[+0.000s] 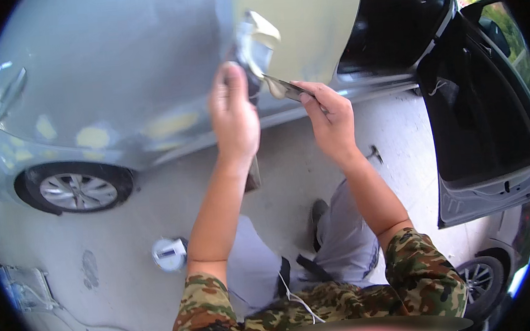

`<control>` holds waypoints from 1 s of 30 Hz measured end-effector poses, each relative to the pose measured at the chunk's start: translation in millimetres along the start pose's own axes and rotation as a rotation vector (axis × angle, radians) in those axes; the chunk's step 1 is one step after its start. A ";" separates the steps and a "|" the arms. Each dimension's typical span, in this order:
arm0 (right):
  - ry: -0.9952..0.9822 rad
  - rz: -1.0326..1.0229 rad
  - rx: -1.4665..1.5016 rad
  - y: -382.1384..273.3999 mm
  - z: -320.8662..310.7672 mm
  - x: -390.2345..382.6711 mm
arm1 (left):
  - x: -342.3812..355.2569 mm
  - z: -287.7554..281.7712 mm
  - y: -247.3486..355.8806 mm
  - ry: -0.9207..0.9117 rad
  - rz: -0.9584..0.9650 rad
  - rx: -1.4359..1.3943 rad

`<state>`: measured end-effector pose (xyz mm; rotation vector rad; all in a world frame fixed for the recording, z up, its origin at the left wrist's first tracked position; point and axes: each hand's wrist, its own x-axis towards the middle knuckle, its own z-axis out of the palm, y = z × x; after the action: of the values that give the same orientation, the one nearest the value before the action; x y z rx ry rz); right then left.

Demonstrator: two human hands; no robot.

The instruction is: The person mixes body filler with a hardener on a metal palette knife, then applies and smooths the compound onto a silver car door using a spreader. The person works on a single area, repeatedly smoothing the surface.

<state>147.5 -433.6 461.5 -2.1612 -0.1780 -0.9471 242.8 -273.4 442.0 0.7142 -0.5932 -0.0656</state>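
So, using the silver car's (146, 51) alloy wheel (77, 191) as the landmark: just above it the bodywork has pale yellow filler patches (92, 137), and to its lower right there's a round pale tin or lid (170, 254) on the floor. Up and right of the wheel is the left hand (235, 115), fingers wrapped round the dark part of a putty-smeared spreader (260, 52), too blurry to say exactly what type. Next along, same direction from the wheel, is the cream body filler (277, 91), hanging where the two tools meet. The putty knife (297, 91) is pinched between thumb and fingers of the right hand (331, 115). Behind that, higher than the wheel, is a wide beige filled panel (310, 21), and far right of it an open car door (478, 95). Looks like working the paste between blades to me. I'd hold the left tool steady, lay the knife at a low angle, and fold and press so air gets squeezed out. Scrape both faces clean each pass, imo, and gather that hanging bit before it drops. Don't dawdle either, filler probably stiffens fast.
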 end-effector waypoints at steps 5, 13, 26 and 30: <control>0.317 -0.401 -0.187 -0.5 -6.7 102.8 | 9.9 -11.5 71.4 0.121 0.280 -0.088; 0.655 -0.751 -0.628 25.2 55.0 205.9 | -79.3 -44.4 54.4 0.490 0.109 -0.068; 0.713 -0.766 -0.634 22.3 55.2 206.0 | -133.4 -66.0 28.6 0.525 -0.019 -0.075; 0.666 -0.737 -0.623 27.3 65.8 209.5 | -133.6 -62.9 25.9 0.534 -0.032 -0.080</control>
<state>346.1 -441.4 558.8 -2.1764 -0.4004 -2.3431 161.2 -182.2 355.3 0.6290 -0.0673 0.0708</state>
